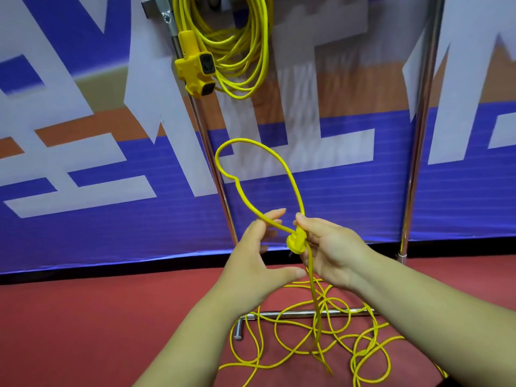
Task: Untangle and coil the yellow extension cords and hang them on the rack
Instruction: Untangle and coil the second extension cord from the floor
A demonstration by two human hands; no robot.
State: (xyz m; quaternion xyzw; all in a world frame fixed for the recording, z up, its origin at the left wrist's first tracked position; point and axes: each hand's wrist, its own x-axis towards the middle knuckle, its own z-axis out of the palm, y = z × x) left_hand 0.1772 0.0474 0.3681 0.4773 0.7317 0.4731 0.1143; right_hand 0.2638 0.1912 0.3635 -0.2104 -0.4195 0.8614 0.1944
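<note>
A yellow cord loop (282,160) stands up in front of me, and its yellow plug (296,241) sits between my hands. My right hand (332,250) pinches the cord and plug, thumb on top. My left hand (259,255) has straight, spread fingers, and the cord passes over them. From the plug the cord drops to a tangled yellow pile (335,331) on the red floor. A coiled yellow cord (245,46) with its socket block (196,71) hangs on the rack at the top.
The chrome rack has two upright poles (215,174) (416,169) and a base bar (301,312) lying on the red floor (83,331) under the tangle. A blue, white and orange banner (83,135) stands behind the rack.
</note>
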